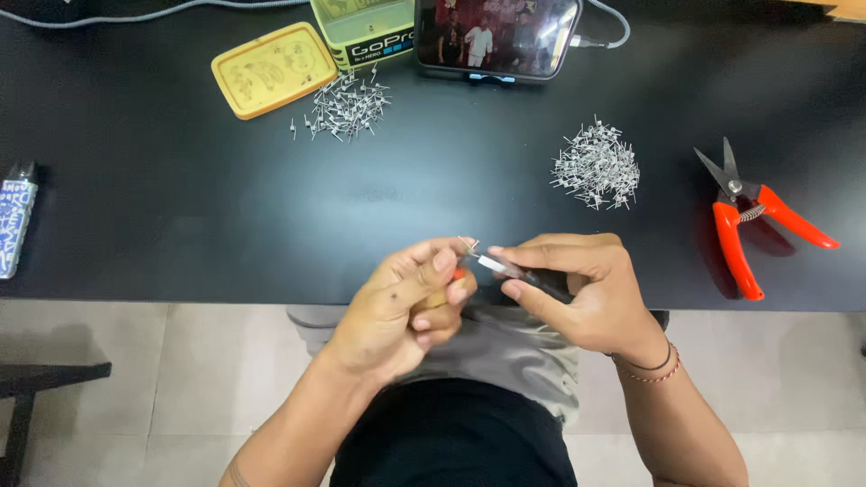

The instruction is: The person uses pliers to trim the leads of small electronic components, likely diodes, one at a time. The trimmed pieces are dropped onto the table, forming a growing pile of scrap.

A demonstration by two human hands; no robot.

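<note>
Two hands meet at the black worktop (180, 207) edge: right hand (577, 293) fingers clamped on a slim dark-handled tool (528, 275), left hand (406, 307) fingers pinching a tiny wire coil (468, 243).

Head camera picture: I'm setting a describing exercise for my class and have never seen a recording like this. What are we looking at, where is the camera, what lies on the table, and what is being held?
There is no machine here: a person works with two bare hands. The single camera sits on the person's head and looks down, so the arms come in from the bottom edge.

The left hand pinches something small with an orange part; what it is cannot be told. The right hand holds a slim tool with a dark handle and a metal tip pointed at the left fingers.

On the black table lie two heaps of small wire pieces, red-handled snips, a yellow lid, a pale green box and a propped phone.
</note>
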